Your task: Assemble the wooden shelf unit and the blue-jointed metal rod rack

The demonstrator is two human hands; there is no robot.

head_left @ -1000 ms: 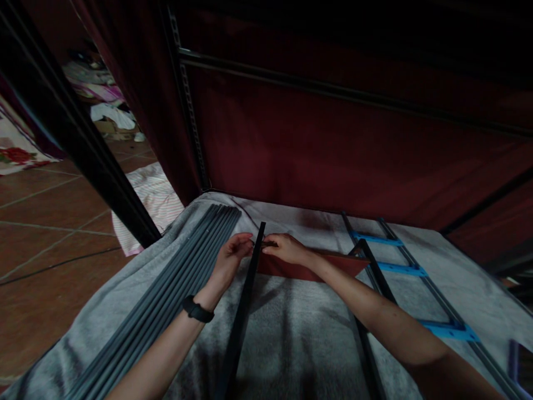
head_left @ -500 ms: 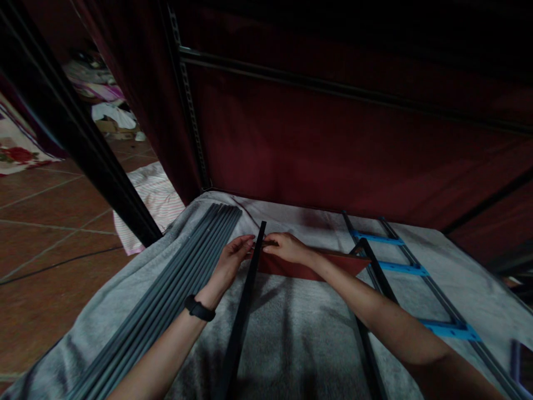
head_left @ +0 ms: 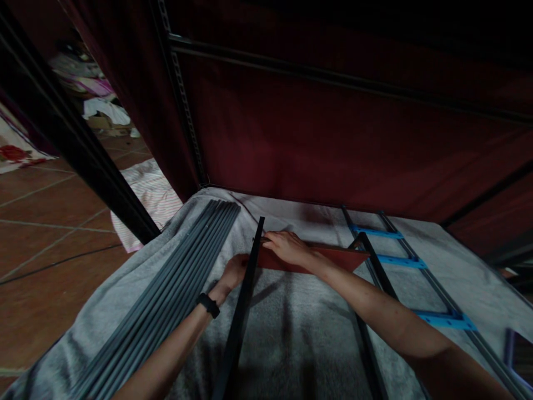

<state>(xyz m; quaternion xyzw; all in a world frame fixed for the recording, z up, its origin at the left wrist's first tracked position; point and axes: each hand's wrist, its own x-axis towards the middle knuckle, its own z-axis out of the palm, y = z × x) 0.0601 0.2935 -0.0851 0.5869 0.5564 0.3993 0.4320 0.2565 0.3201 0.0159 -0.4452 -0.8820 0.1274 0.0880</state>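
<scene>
**Left hand lowered beside black bar; right hand kept at board's top edge**

Left hand (head_left: 235, 270): loosely bent, fingertips hidden behind the left black bar (head_left: 240, 316); openness and grip cannot be told. A black wristband (head_left: 208, 305) is worn.

Right hand (head_left: 287, 247): fingers bent and bunched at the upper edge of the reddish-brown board (head_left: 341, 257), close by the bar's top end. A small dark piece is seen at the fingertips; whether it is gripped cannot be told.

Board: set between the left bar and a 2nd dark bar (head_left: 378, 264), above the grey blanket (head_left: 300, 316).

Change: 0.5 s ago the left hand was raised opposite the right, near the bar's top; it has since been brought down. The right hand is held at much the same spot.

Bearing surface: on the blanket, grey tubes (head_left: 175, 289) are laid side by side at left; a rack with 3 blue crosspieces (head_left: 445, 320) is laid at right.
</scene>
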